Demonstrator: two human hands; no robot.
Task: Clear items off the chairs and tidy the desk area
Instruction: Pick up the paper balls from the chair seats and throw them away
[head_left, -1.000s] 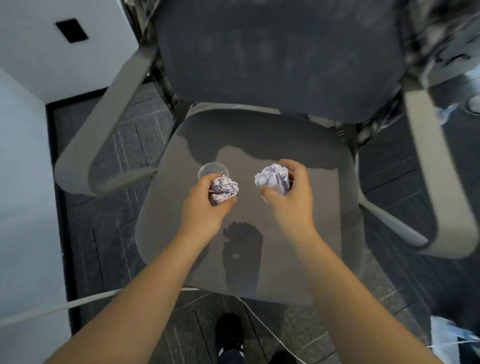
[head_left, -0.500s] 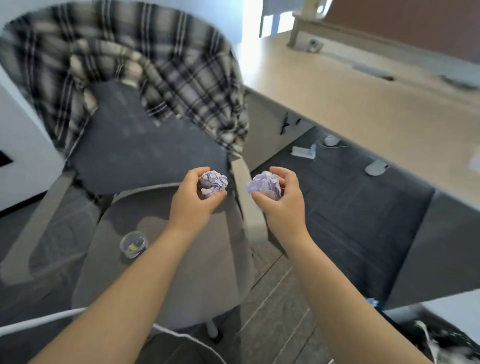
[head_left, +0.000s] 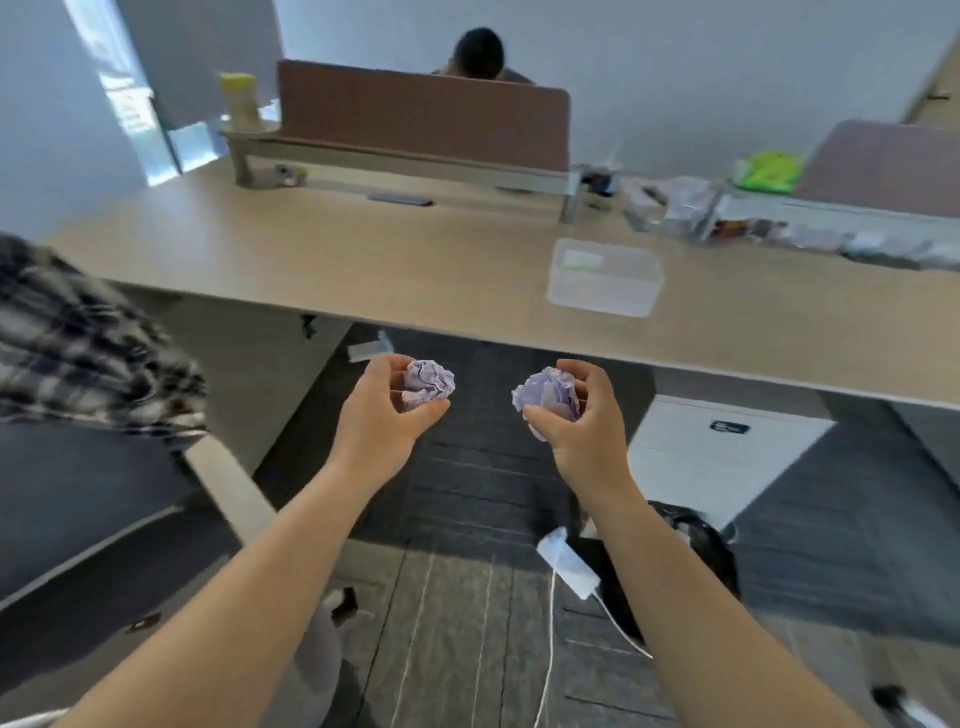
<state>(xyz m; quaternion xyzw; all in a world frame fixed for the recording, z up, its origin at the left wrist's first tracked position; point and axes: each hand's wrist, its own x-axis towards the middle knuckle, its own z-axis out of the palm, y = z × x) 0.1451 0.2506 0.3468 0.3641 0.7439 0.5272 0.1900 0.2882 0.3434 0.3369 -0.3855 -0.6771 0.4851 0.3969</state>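
My left hand (head_left: 382, 415) grips a crumpled ball of pale purple paper (head_left: 427, 383). My right hand (head_left: 584, 421) grips a second crumpled paper ball (head_left: 548, 397). Both hands hover over the dark floor, just in front of the wooden desk's (head_left: 415, 260) near edge. The grey office chair (head_left: 104, 509) stands at the left, its armrest (head_left: 228, 483) below my left forearm. A plaid shirt (head_left: 78, 338) hangs over the chair's back.
A clear plastic box (head_left: 605, 278) sits on the desk near the edge. A phone (head_left: 400, 198), a yellow-lidded jar (head_left: 240, 101) and clutter (head_left: 675, 208) lie further back. A black bin bag (head_left: 696, 551), a white charger (head_left: 566, 564) with cable and a white cabinet (head_left: 717, 452) are below. A person sits behind the brown divider (head_left: 423, 114).
The view has swung from the chair seat up and right to the desk. Both hands lifted the paper balls off the seat and carried them rightward; the small cup on the seat has left the view.
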